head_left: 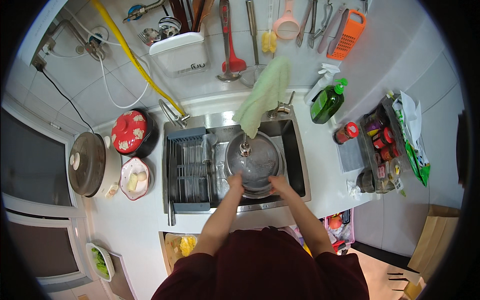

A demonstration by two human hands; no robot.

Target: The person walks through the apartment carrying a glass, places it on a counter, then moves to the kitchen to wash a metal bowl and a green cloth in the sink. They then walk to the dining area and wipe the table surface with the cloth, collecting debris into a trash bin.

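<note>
A round metal pan or pot (255,157) sits in the stainless steel sink (225,122), under the faucet spout (245,149). My left hand (236,182) grips its near left rim, and my right hand (279,183) grips its near right rim. Something wet and greyish shows inside the vessel; whether water is running into it I cannot tell. A pale green towel (264,95) hangs over the faucet, whose lever (291,98) stands behind at the right. Left of my hands, a grey dish rack (187,170) spans the sink, with a clear cup-like item (207,148) at its edge.
On the left counter stand a red-lidded pot (129,131), a lidded cooker (88,165) and a scalloped bowl (134,178). At the right are a green soap bottle (327,105), a spray bottle (322,84), a red-capped jar (345,133) and a condiment rack (382,150). Utensils hang behind the sink.
</note>
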